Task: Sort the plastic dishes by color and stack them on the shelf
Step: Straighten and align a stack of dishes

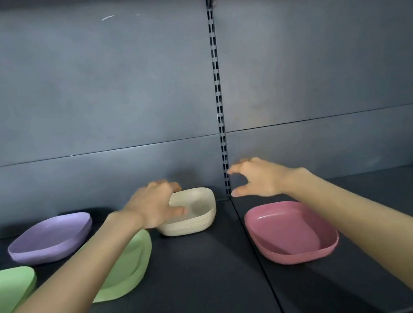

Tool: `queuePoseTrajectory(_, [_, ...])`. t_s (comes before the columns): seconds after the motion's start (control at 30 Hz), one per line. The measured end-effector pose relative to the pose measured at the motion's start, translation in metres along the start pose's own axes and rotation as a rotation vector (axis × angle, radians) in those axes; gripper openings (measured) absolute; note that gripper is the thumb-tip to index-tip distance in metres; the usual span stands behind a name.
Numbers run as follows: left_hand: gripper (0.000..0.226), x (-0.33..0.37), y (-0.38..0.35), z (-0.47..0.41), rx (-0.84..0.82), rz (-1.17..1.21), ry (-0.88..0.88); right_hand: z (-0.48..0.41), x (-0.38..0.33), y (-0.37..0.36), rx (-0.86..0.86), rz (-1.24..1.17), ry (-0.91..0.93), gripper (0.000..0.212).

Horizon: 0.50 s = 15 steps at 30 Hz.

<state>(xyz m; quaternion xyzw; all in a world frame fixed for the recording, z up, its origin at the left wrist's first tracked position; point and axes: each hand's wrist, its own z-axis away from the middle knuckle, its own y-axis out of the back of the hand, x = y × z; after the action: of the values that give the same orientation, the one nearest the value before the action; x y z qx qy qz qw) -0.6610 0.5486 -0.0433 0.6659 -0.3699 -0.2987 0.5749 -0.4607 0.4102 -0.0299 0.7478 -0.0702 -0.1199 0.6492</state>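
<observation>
Left hand (157, 204) grips the left rim of the cream bowls (202, 220) (a nested stack) at the shelf's (208, 291) back edge; right hand (255, 179), fingers spread and empty, hovers just beside them.

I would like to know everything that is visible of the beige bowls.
The beige bowls are a nested stack of several, square with rounded corners, matte plastic by the look. The stack stands upright and empty at the back of the dark shelf, beside the green dishes. The left hand grips its left rim; the right hand is near but apart.
</observation>
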Motion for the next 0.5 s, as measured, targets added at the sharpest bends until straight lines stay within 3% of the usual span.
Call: queuePoseTrajectory(0.5, [0.068, 0.202, 0.069, -0.031, 0.22, -0.075, -0.295, 0.157, 0.13, 0.115, 0.177, 0.194, -0.268, 0.061])
